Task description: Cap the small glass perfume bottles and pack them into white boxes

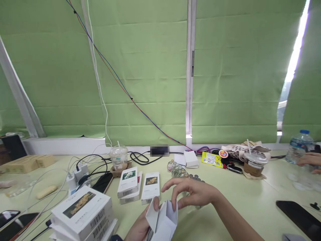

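Note:
A small white cardboard box (163,222) with its top end open is held at the lower middle, close to the camera. My left hand (139,227) is closed around it from the left, with the thumb on a raised flap. My right hand (194,194) reaches over from the right and pinches the box's right wall at the opening, one finger dipping to the rim. The inside of the box is mostly hidden. Just beyond lie a white box with an orange flower picture (151,187) and another with a white flower (128,180).
A stack of white boxes (82,214) stands at left, near chargers and tangled cables (80,174). Clear round pieces (180,171) lie behind my right hand. Drink cups (119,157) and a phone (301,219) are on the table. Another person's hand (309,160) shows at far right.

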{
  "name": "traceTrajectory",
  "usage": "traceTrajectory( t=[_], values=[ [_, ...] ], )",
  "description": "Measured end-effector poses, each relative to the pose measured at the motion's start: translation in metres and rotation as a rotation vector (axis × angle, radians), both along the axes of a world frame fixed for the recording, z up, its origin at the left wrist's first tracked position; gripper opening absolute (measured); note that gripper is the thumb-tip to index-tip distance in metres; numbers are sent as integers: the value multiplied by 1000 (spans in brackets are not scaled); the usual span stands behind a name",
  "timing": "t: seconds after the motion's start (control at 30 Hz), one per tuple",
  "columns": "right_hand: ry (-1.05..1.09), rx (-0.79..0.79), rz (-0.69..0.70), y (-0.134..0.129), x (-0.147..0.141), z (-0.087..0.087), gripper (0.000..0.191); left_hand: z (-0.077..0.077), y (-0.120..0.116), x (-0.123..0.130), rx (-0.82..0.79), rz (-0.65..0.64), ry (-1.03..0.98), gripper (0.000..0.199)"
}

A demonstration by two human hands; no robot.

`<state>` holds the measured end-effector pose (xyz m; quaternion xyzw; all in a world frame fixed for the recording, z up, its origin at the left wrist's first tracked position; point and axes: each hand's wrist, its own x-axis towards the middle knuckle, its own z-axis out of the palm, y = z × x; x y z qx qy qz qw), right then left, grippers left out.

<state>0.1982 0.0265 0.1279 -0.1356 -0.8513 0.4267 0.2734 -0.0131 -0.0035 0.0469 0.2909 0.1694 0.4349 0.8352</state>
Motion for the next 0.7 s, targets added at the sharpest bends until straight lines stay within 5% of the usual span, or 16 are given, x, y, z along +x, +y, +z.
traceTrajectory(
  t=[0.3, 0.43, 0.63, 0.7],
  values=[
    [-110, 82, -94, -7, -10, -2, 18, 11, -2, 1, -7, 131, 72, 19],
    [-23, 25, -245, -8, 1, 4, 34, 29, 0, -8, 68, 293, 149, 30],
    [127, -91, -366, -4, 21, 9, 27, 77, -21, -63, 225, 838, 599, 51],
    [106, -96, -393, -3, 25, 9, 28, 86, -26, -96, 286, 1303, 788, 43]
  ],
)
